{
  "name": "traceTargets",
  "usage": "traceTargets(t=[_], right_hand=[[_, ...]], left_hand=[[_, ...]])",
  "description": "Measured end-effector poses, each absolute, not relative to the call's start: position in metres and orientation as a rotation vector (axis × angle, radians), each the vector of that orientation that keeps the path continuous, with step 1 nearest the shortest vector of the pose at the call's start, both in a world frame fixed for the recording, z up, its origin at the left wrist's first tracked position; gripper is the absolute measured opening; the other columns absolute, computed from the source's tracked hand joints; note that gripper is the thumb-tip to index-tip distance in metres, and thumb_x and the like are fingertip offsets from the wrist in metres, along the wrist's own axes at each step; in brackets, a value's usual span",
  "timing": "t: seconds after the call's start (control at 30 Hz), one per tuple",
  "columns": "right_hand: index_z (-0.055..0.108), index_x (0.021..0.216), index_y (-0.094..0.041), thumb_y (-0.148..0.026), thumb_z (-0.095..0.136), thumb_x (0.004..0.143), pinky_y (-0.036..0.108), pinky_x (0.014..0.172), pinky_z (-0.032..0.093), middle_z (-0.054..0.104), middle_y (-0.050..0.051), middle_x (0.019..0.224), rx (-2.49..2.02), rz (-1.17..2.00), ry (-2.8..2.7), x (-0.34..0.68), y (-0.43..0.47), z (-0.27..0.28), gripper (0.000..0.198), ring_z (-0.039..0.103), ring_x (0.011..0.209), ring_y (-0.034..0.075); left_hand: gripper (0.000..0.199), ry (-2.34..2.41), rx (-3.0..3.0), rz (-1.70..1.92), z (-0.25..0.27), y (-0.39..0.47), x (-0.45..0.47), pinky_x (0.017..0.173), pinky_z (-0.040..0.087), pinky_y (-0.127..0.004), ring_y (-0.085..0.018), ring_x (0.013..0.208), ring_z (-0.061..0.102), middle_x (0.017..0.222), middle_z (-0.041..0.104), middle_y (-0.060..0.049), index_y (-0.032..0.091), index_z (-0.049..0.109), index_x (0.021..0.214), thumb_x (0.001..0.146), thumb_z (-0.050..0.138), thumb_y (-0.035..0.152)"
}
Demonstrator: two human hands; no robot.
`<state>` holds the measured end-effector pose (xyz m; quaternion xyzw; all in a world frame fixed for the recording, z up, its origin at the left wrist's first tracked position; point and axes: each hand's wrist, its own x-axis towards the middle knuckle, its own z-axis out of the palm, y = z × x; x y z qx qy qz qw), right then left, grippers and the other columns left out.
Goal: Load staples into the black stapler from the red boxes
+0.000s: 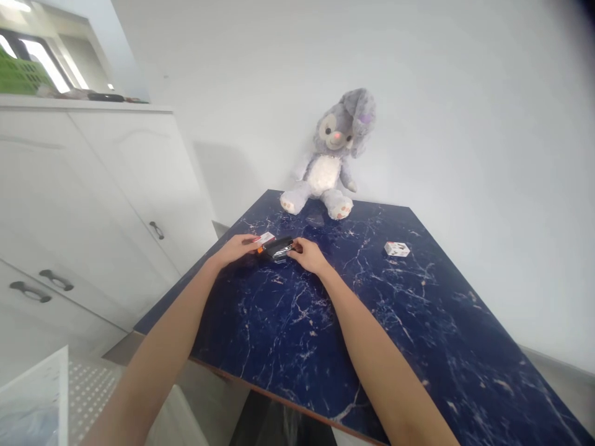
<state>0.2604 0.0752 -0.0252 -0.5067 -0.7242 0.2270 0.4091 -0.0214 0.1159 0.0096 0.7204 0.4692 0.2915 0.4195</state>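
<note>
I note left grip (235,249) closed on a red-and-white box (266,238), right grip (309,255) pinching a black object (281,246); white carton (396,249) well apart on the bench (283,341).

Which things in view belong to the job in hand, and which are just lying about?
In the job, judging by the hands:
- black object, at the right hand's fingers
- small red-and-white box, by the left hand

Lying about:
- plush toy
- green basket
- white box on the right, untouched; its role is unclear
</note>
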Motion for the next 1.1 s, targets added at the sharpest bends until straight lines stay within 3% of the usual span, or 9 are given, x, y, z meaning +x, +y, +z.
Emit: traceTargets(t=[0.17,0.23,0.3,0.43,0.53,0.63,0.8,1.1], right_hand=[[0.064,0.090,-0.020,-0.024,0.072,0.080,0.029,0.083,0.050,0.072,0.001,0.093,-1.262,0.716,-1.766,0.261,0.072,-0.017,0.014,0.067,0.084,0.016],[0.064,0.093,-0.020,-0.024,0.071,0.081,0.029,0.082,0.049,0.072,0.001,0.092,-1.263,0.703,-1.791,0.262,0.071,-0.015,0.014,0.067,0.082,0.016],[0.065,0.096,-0.019,-0.024,0.071,0.082,0.029,0.080,0.049,0.070,0.001,0.092,-1.260,0.646,-1.837,0.264,0.071,-0.015,0.015,0.065,0.080,0.015],[0.068,0.091,-0.018,-0.025,0.073,0.081,0.028,0.076,0.047,0.065,0.002,0.088,-1.271,0.509,-1.899,0.264,0.073,-0.017,0.014,0.060,0.077,0.015],[0.068,0.089,-0.018,-0.027,0.074,0.080,0.027,0.077,0.047,0.065,0.002,0.087,-1.270,0.534,-1.886,0.265,0.075,-0.018,0.014,0.060,0.076,0.014],[0.069,0.087,-0.018,-0.029,0.077,0.077,0.027,0.077,0.048,0.067,0.001,0.087,-1.250,0.595,-1.884,0.269,0.076,-0.019,0.016,0.061,0.076,0.014],[0.070,0.088,-0.020,-0.031,0.077,0.075,0.026,0.076,0.048,0.070,0.000,0.087,-1.238,0.685,-1.869,0.276,0.076,-0.020,0.018,0.063,0.075,0.014],[0.069,0.093,-0.021,-0.030,0.071,0.081,0.025,0.071,0.046,0.071,-0.001,0.083,-1.239,0.658,-1.970,0.284,0.071,-0.014,0.015,0.065,0.073,0.014]], left_hand=[[0.049,1.306,1.843,0.856,0.017,0.120,-0.027,0.070,0.054,-0.030,-0.020,0.081,0.069,0.102,0.074,-0.006,0.024,0.069,0.117,0.076,0.070,0.050],[0.045,1.388,1.840,0.761,0.023,0.121,-0.036,0.058,0.050,-0.027,-0.017,0.066,0.064,0.087,0.072,-0.004,0.024,0.069,0.114,0.076,0.067,0.049],[0.037,1.437,1.901,0.610,0.028,0.120,-0.045,0.056,0.047,-0.027,-0.017,0.063,0.062,0.079,0.070,-0.002,0.024,0.071,0.105,0.078,0.063,0.048],[0.028,1.596,2.137,0.389,0.037,0.118,-0.055,0.076,0.051,-0.034,-0.024,0.082,0.067,0.085,0.072,-0.003,0.025,0.074,0.088,0.077,0.060,0.047],[0.039,1.547,2.216,0.596,0.037,0.117,-0.050,0.092,0.050,-0.037,-0.027,0.105,0.065,0.114,0.072,-0.006,0.026,0.073,0.105,0.081,0.060,0.053],[0.053,1.407,2.184,0.691,0.031,0.116,-0.041,0.101,0.047,-0.037,-0.027,0.122,0.058,0.138,0.061,-0.005,0.031,0.065,0.128,0.084,0.057,0.061],[0.085,1.418,2.130,0.535,0.017,0.123,-0.035,0.104,0.046,-0.035,-0.029,0.128,0.056,0.149,0.051,-0.005,0.032,0.049,0.146,0.072,0.069,0.068],[0.087,1.414,2.015,0.519,0.023,0.123,-0.033,0.112,0.040,-0.041,-0.033,0.136,0.048,0.153,0.047,-0.007,0.030,0.050,0.145,0.069,0.074,0.064]])
